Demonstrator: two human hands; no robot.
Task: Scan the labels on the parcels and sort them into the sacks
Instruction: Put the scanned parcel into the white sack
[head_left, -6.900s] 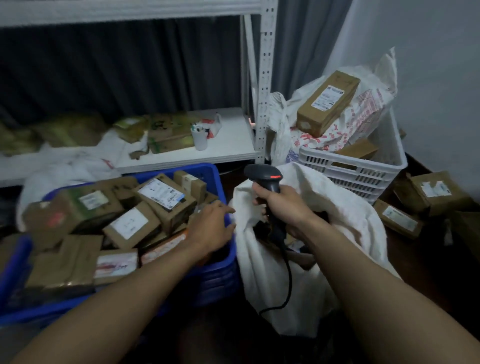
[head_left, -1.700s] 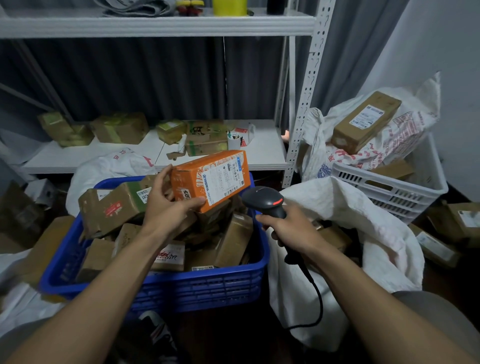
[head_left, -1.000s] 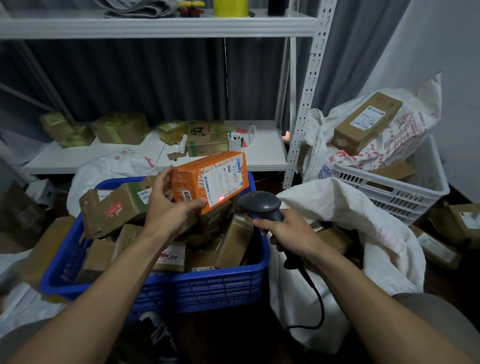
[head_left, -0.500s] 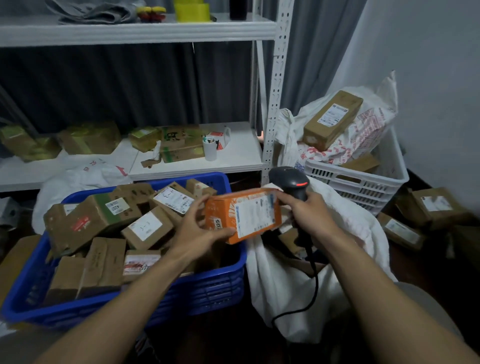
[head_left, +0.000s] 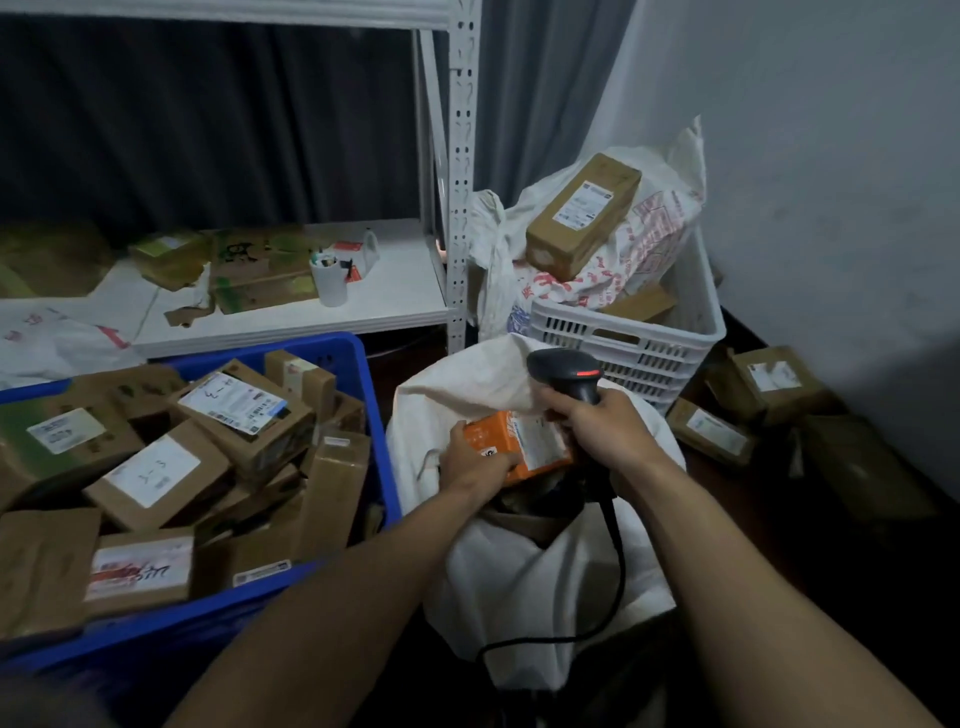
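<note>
Left hand grips orange parcel by end over white sack mouth; right hand clenches scanner; parcel likely light, stiff

Both bare forearms reach forward, left hand gripping an orange parcel, right hand curled round a scanner.

parcels crowd the blue crate; sack mouth open.
</note>
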